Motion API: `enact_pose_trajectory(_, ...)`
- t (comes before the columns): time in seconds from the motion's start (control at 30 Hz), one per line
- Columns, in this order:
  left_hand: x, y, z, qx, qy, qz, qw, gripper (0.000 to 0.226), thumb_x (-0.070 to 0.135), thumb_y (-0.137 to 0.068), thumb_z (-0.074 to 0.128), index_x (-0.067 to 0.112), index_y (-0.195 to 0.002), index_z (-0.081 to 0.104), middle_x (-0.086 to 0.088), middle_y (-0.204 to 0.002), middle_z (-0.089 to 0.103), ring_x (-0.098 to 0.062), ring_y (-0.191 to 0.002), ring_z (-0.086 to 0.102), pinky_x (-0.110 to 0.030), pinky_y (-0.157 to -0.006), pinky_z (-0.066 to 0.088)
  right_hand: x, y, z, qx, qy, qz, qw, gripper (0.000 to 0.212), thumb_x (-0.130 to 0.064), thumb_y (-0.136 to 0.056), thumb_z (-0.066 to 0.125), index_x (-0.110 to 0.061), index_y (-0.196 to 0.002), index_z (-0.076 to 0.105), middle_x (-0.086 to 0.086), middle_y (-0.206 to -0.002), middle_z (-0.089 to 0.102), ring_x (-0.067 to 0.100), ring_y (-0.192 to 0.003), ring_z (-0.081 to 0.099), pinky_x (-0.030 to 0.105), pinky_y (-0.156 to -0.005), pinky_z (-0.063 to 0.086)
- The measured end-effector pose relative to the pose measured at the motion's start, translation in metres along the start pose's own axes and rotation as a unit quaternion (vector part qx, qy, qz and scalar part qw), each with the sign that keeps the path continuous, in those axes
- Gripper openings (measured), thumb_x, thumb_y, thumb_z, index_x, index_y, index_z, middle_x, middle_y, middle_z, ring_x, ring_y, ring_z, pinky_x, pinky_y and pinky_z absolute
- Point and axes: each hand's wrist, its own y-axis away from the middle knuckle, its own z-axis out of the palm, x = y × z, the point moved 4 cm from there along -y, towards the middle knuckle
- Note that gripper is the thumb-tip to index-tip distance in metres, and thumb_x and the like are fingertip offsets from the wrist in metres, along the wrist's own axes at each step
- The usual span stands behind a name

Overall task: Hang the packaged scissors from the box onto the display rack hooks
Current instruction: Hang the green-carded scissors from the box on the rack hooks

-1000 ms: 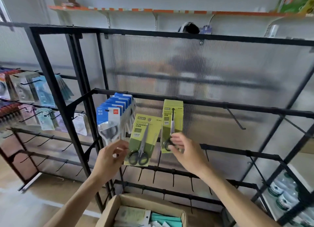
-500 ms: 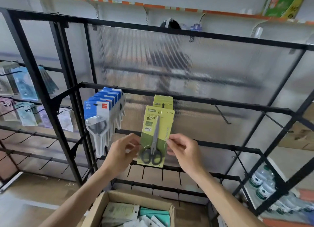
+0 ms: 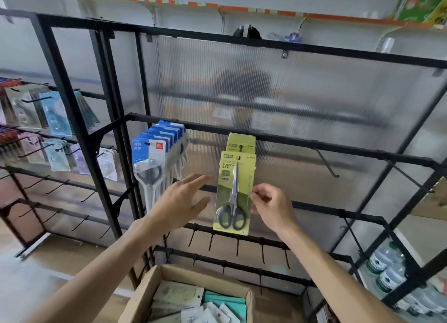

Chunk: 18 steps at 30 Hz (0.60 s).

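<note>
A green scissors pack [image 3: 234, 192] hangs upright at the middle of the black display rack [image 3: 79, 139], its long axis vertical: the blades point up toward the hook and the dark handle loops sit at the bottom of the card. Its top slot lies over a hook [image 3: 240, 149], but whether the pack is fully seated there is hard to tell. Directly behind it, farther back on the same hook, a second green pack [image 3: 242, 141] shows only its top edge; the rest is hidden.

The right hand [image 3: 272, 208] pinches the right edge of the front pack between thumb and fingertips. The left hand [image 3: 181, 201] is released, fingers spread and straight, just left of the pack and not touching it.

To the left, a row of blue-carded scissors [image 3: 157, 158] hangs from another hook, handles up. Below, near the viewer, a cardboard box [image 3: 145, 298] holds more packs; its lower part is cut off by the frame edge and its contents are blurred. The ribbed translucent panel [image 3: 302, 100] behind the rack smears whatever lies beyond it.
</note>
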Motion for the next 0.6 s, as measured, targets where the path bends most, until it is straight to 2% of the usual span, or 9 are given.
enact_pose_trajectory(0.2, -0.004, 0.008, -0.012, -0.004, -0.018, -0.012, 1.000, 0.059, 0.032, -0.094, 0.063, 0.036, -0.148, 0.038, 0.013, -0.146, 0.047, -0.009, -0.127, 0.052, -0.033, -0.106, 0.045, 0.005, 0.003, 0.009, -0.002, 0.015, -0.022, 1.000, 0.005, -0.019, -0.094, 0.067, -0.019, -0.089, 0.069, -0.003, -0.082, 0.072, 0.015, -0.069, 0.072, 0.047, -0.064, 0.062)
enact_pose_trajectory(0.33, -0.012, 0.021, -0.016, 0.011, -0.029, -0.027, 0.999, 0.061, 0.033, -0.094, 0.062, 0.039, -0.148, 0.035, 0.016, -0.147, 0.044, -0.005, -0.130, 0.047, -0.028, -0.107, 0.039, 0.019, 0.011, 0.000, 0.019, 0.008, -0.011, 1.000, 0.006, -0.020, -0.093, 0.069, -0.021, -0.087, 0.069, -0.003, -0.080, 0.074, 0.015, -0.070, 0.073, 0.048, -0.066, 0.062)
enact_pose_trajectory(0.47, -0.016, 0.028, -0.013, 0.001, -0.039, -0.046, 0.998, 0.063, 0.032, -0.095, 0.062, 0.043, -0.150, 0.031, 0.019, -0.149, 0.040, -0.005, -0.130, 0.046, -0.029, -0.105, 0.041, 0.019, 0.004, -0.001, 0.011, 0.003, -0.002, 1.000, 0.008, -0.020, -0.094, 0.068, -0.023, -0.086, 0.068, -0.003, -0.080, 0.073, 0.015, -0.068, 0.073, 0.053, -0.067, 0.061)
enact_pose_trajectory(0.6, -0.011, 0.022, -0.011, -0.004, -0.050, -0.030, 0.998, 0.065, 0.033, -0.095, 0.061, 0.042, -0.151, 0.029, 0.019, -0.151, 0.038, -0.005, -0.133, 0.043, -0.025, -0.106, 0.036, 0.017, -0.002, 0.002, 0.008, 0.038, -0.015, 0.999, 0.012, -0.027, -0.093, 0.067, -0.031, -0.081, 0.066, -0.006, -0.079, 0.072, 0.013, -0.068, 0.072, 0.049, -0.065, 0.061)
